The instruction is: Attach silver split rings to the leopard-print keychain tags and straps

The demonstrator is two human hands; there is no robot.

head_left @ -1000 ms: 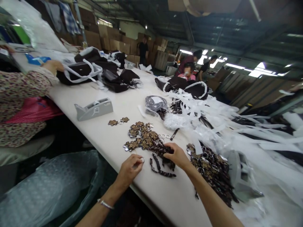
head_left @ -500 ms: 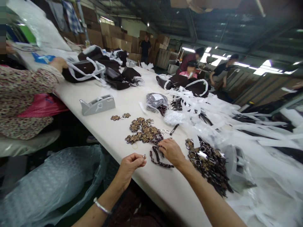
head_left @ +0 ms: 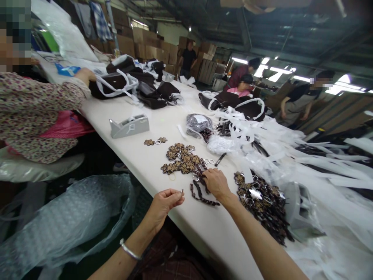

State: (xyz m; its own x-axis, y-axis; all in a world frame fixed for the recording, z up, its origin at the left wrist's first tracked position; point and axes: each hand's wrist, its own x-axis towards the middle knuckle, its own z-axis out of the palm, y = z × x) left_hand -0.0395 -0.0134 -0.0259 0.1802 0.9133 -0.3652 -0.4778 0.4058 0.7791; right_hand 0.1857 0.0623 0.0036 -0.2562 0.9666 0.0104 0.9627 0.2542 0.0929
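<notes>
My left hand [head_left: 166, 204] is held at the near table edge, thumb and forefinger pinched on a small shiny metal piece [head_left: 182, 191]. My right hand [head_left: 216, 183] has its fingers closed down on a dark beaded strand [head_left: 200, 171] at the side of a pile; the fingertips are partly hidden. Touching that pile are tan-and-black flower-shaped charms [head_left: 186, 160] with metal rings [head_left: 208, 161]. Below the right fingers, more dark strands [head_left: 205, 200] lie curved on the white table [head_left: 175, 124]. A thin yellowish loop [head_left: 172, 177] rests near the charms.
Right of my right arm lies a heap of charm strands [head_left: 262, 206] against a grey tape dispenser [head_left: 300, 208]. Another tape dispenser [head_left: 131, 126] stands left. Dark bags [head_left: 157, 93], white strips [head_left: 279, 140] and a plastic packet [head_left: 198, 124] lie beyond. A co-worker's sleeve [head_left: 58, 97] is at left.
The view has turned slightly left, so things sit further right in the picture. My left hand still pinches the metal piece; my right hand stays at the pile.
</notes>
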